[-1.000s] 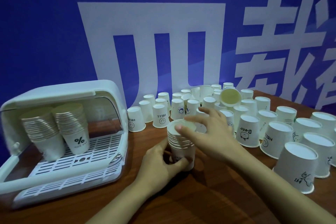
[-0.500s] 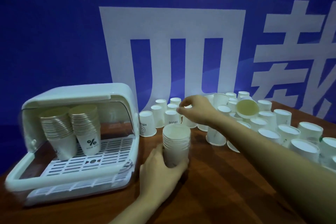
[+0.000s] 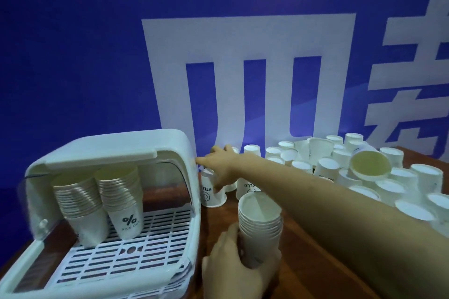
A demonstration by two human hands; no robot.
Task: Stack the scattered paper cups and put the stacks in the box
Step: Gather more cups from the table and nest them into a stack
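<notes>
My left hand (image 3: 233,267) grips the lower part of an upright stack of white paper cups (image 3: 260,223) on the wooden table. My right hand (image 3: 220,165) is stretched far forward and left, its fingers spread over the top of an upside-down "HELLO" cup (image 3: 211,195) beside the box, thumb down along the cup's side. The white plastic box (image 3: 170,145) stands at the left with its lid swung up. Inside it, two tall cup stacks (image 3: 77,201) (image 3: 121,199) stand on the slotted floor. Several loose cups (image 3: 325,167) stand upside down at the back right.
One cup (image 3: 369,165) lies on its side on top of the others, its mouth facing me. The brown table (image 3: 308,267) runs up to a blue wall (image 3: 73,56) with large white characters. My right forearm crosses above the held stack.
My right hand left the top of the held stack, reached to the back cups, then swung left to the "HELLO" cup by the box. My left hand kept holding the stack.
</notes>
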